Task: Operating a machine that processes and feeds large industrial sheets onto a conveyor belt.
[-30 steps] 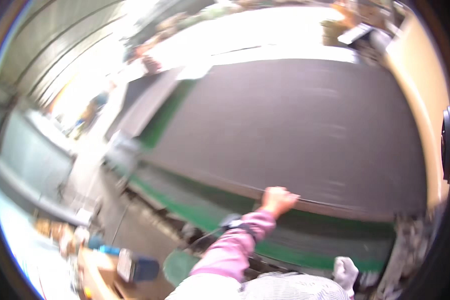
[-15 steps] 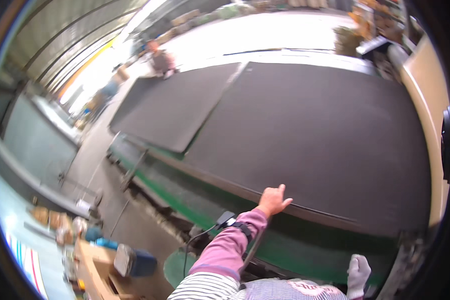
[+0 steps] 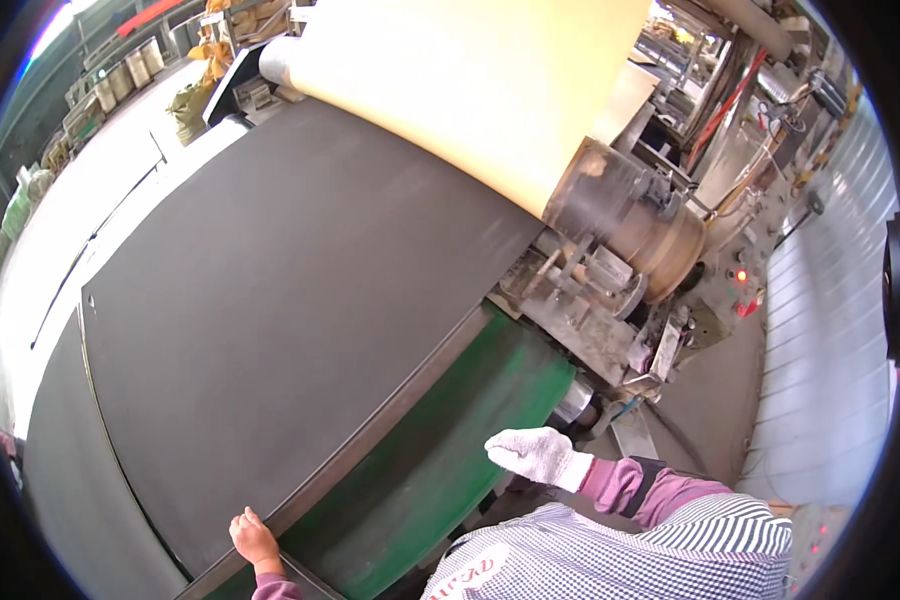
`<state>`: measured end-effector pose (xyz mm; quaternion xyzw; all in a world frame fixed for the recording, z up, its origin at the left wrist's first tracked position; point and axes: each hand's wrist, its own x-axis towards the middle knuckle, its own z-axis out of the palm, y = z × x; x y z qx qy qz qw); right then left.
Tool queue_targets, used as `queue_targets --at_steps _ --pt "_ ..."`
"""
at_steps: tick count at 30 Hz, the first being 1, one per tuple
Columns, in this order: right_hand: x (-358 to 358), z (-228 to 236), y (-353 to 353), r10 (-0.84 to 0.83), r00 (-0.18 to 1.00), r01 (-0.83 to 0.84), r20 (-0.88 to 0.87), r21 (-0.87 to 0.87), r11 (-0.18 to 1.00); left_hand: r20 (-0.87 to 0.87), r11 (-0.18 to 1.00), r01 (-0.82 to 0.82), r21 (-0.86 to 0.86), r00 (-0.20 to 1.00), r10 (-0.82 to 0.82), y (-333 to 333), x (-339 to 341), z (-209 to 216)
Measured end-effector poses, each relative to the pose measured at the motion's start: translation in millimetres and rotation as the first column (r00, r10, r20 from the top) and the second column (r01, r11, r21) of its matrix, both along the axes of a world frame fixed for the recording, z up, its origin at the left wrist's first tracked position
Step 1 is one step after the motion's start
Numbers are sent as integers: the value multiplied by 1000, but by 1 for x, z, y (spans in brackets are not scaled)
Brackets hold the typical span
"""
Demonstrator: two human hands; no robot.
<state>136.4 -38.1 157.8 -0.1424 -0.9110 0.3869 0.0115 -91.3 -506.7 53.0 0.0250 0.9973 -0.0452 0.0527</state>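
A large dark grey sheet (image 3: 300, 290) lies flat across a conveyor table, its near edge running diagonally. My left hand (image 3: 255, 540), bare, is at that edge near the bottom of the view, its fingers bunched over the rim of the sheet. White knitted glove on, my right hand (image 3: 538, 455) hovers above the green belt (image 3: 440, 440), fingers pressed together and nothing seen in them. A second dark sheet (image 3: 90, 470) lies to the left, with a narrow seam between the two.
A wide tan roll or web (image 3: 470, 80) rises over the sheet's far end. Beside it on the right stand a worn roller drum (image 3: 625, 215) and a machine with a lit red lamp (image 3: 741, 275). A green sack (image 3: 192, 112) stands far back.
My view has swung to the right, bringing the tan roll and machine into full sight. My left hand's spread fingers have drawn in at the sheet edge. My gloved right hand has come up.
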Motion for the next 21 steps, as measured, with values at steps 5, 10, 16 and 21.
queue_targets --at_steps 5,10,16,21 --pt "-16 -3 -7 10 1000 -8 18 -105 994 -349 908 416 38 857 -378 62 11 -3" --pt "-63 5 -50 124 990 -133 -69 -146 980 -434 848 469 248 836 -336 143 25 20" --pt "-114 5 -46 272 941 -221 -203 241 945 -543 871 149 468 826 150 16 -10 33" --pt "-167 -14 -77 372 897 -310 -239 260 914 -263 927 -334 170 891 369 -112 -16 17"
